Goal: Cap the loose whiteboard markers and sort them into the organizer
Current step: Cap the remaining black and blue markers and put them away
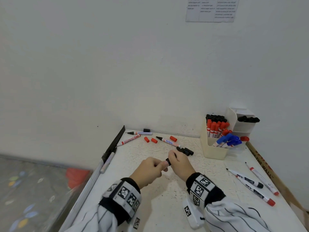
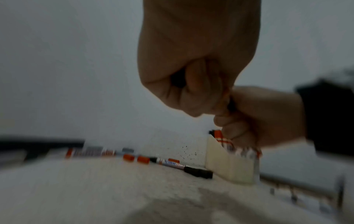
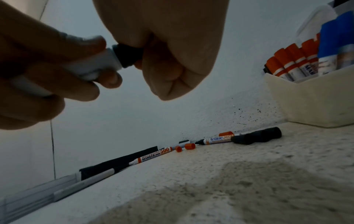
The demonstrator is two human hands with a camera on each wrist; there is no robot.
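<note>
Above the middle of the table, my left hand [image 1: 153,168] grips the white barrel of a marker [image 3: 91,66]. My right hand [image 1: 178,160] pinches the black cap [image 3: 128,55] that sits on that marker's end. Both hands meet in the air, fingers curled. The cream organizer [image 1: 213,148] stands at the back right and holds black, red and blue capped markers. Loose on the table lie uncapped markers [image 1: 168,141], red caps [image 1: 146,139] and black caps [image 1: 186,151].
A white tiered box [image 1: 242,124] with black caps stands behind the organizer. Three slim markers [image 1: 255,186] lie at the right. A marker [image 1: 107,162] rests against the table's black left edge strip [image 1: 115,143]. The wall rises close behind.
</note>
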